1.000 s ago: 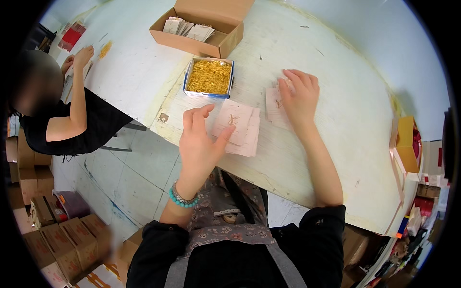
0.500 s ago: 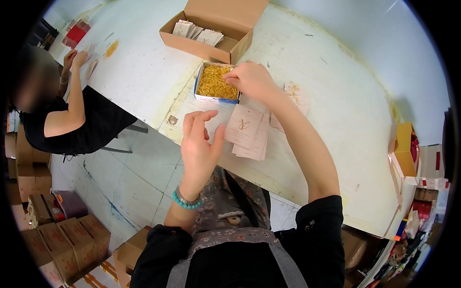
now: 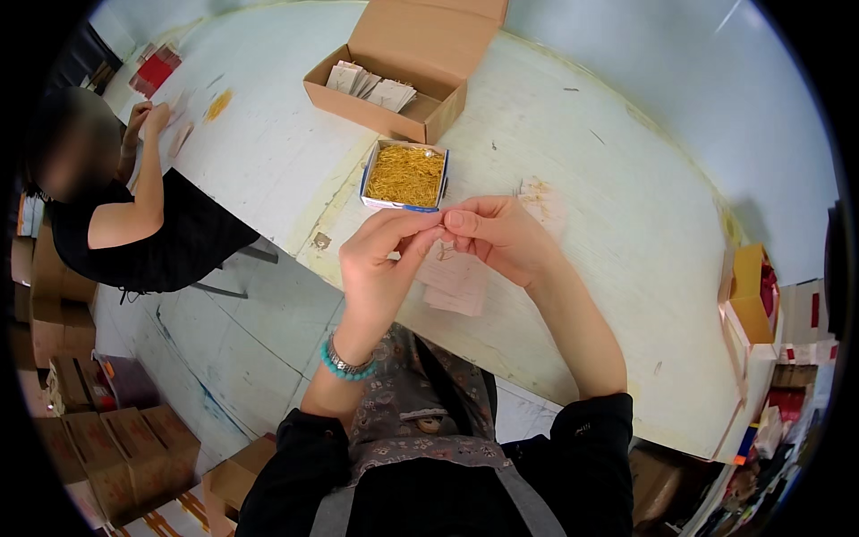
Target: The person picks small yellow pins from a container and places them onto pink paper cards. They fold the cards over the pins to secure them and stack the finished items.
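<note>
Brown cardboard cartons (image 3: pixel 107 447) are stacked on the floor at the near left. Above them, at the far left edge of the white table (image 3: pixel 626 268), a second person (image 3: pixel 134 224) in a black top is seated, with hands (image 3: pixel 148 121) resting on the table beside a small scatter of gold pieces (image 3: pixel 217 104) and a stack of red packets (image 3: pixel 154 72).

Toward the middle, the left hand (image 3: pixel 380 264) is raised over the near table edge, a turquoise bead bracelet (image 3: pixel 344 362) worn at its wrist. Its thumb and forefinger are pinched together, the other fingers loosely curled. Whatever is pinched is too small to be made out. Just beyond the hands, a small blue-sided box (image 3: pixel 404 175) filled with fine gold pins is set on the table, and farther off an open cardboard box (image 3: pixel 394 80) holding pale paper cards is placed.

The right hand (image 3: pixel 497 237) is met fingertip to fingertip with the left, its fingers likewise closed in a pinch. Beneath both hands a small pile of pale pink paper cards (image 3: pixel 456 282) lies near the table edge, and one more card (image 3: pixel 541 201) is seen just right of the hands.

At the far right edge, a yellow box (image 3: pixel 750 295) with red contents is stood upright.
</note>
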The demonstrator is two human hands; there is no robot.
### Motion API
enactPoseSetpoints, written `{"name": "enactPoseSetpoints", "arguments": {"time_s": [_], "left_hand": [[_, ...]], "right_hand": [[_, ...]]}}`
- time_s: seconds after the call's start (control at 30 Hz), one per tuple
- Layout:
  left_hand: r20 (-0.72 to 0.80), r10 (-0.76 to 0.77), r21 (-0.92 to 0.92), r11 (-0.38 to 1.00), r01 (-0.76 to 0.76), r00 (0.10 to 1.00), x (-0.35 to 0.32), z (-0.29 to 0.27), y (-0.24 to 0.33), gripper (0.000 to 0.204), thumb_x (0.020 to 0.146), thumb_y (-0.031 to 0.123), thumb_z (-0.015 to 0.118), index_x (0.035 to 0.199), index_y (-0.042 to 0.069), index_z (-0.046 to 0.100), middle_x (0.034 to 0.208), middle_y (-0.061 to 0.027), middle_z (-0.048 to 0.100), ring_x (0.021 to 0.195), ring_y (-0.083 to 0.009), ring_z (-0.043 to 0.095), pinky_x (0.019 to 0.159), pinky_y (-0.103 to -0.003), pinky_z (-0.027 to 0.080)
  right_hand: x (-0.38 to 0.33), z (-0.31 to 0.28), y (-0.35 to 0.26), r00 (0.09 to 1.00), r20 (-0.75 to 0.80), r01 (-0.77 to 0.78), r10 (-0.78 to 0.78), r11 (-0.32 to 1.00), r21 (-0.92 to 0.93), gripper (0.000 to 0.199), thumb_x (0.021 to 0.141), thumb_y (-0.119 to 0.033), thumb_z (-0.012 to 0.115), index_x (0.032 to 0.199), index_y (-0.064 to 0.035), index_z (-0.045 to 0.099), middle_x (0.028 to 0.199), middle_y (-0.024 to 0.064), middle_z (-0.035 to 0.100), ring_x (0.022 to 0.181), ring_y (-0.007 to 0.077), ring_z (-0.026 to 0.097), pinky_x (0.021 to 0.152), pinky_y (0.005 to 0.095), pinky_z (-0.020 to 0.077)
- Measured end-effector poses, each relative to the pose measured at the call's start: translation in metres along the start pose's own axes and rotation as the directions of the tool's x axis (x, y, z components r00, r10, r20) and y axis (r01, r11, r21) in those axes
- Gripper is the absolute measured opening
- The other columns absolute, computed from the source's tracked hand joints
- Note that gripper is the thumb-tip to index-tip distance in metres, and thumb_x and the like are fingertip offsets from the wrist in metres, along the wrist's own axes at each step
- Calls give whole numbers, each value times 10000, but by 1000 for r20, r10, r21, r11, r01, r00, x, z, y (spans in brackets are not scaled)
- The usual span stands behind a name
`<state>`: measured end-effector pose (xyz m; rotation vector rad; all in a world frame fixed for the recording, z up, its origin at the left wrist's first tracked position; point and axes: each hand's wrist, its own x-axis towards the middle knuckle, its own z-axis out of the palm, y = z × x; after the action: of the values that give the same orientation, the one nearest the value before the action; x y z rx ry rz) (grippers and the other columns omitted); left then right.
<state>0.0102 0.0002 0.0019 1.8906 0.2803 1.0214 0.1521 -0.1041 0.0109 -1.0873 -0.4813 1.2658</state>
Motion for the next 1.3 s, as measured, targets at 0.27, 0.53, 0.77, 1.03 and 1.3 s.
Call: {"name": "enactPoseSetpoints", "arguments": {"time_s": [0.27,0.53,0.77,1.03,1.3], "left_hand": [[-6,-145,-108,984,143,989,-6,2,18,164,786,-43,670,943,3,671,885,-71,653,695,-92,615,586,-203,498],[31,151,311,938,-153,988,-5,2,28,191,692,-42,716,867,15,662,786,-64,644,533,-123,595,492,-215,496],[24,93,213,972,-96,995,-6,3,32,159,694,-61,703,828,11,656,774,-60,640,592,-119,623,511,-214,514],[46,-66,159,986,58,997,-6,1,32,126,719,-63,684,819,5,651,775,-51,638,644,-102,627,543,-208,516],[75,-277,-45,959,281,958,-11,-3,22,85,760,-40,693,823,-23,638,794,-40,650,669,-82,615,573,-193,500]], "right_hand": [[-20,7,2,987,-60,133,-147,973,-189,193,838,-174,668,919,1,670,805,31,645,723,78,551,671,221,436],[-25,10,7,959,-68,246,-274,929,-277,176,815,-154,678,854,16,656,736,5,611,686,63,534,623,214,424],[-25,6,11,971,-32,228,-237,958,-173,147,809,-133,677,846,8,651,749,13,612,687,70,520,627,220,412],[-24,5,14,986,-14,167,-169,981,-97,124,821,-114,668,870,-2,645,800,19,617,736,76,512,674,224,415],[-24,7,14,980,-29,189,-195,971,-147,146,826,-124,672,876,10,646,799,29,624,727,82,523,680,228,422]]}}
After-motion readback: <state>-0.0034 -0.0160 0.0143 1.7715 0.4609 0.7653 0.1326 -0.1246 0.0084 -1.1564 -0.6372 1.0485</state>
